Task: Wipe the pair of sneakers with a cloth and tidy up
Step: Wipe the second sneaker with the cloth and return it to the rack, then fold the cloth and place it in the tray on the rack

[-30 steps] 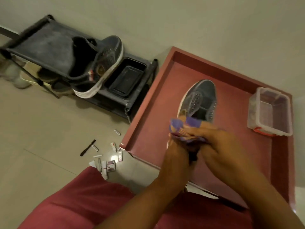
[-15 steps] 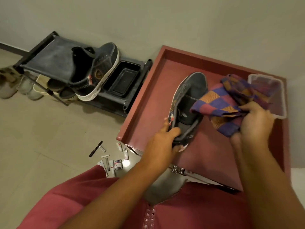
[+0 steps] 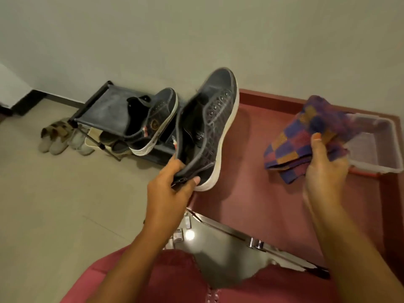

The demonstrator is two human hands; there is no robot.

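My left hand (image 3: 168, 189) grips the heel of a dark grey sneaker (image 3: 209, 127) with a white sole, holding it in the air over the left edge of the red table (image 3: 251, 204), toe pointing away. Its matching sneaker (image 3: 153, 123) leans on the dark shoe rack (image 3: 109, 106) against the wall to the left. Off to the right, my right hand (image 3: 325, 171) holds a bunched purple, orange and red checked cloth (image 3: 306, 136) above the table, just in front of a clear plastic box (image 3: 376, 145).
The red table has a raised rim and stands against the wall. Light-coloured shoes (image 3: 56, 138) sit on the floor left of the rack, with more shoes under it. A shiny metal edge (image 3: 229, 237) runs along the table's near side.
Both hands had worked the cloth at the sneaker's heel on the table. Now my left hand has lifted the sneaker up and left toward the rack, and my right hand has carried the cloth right.
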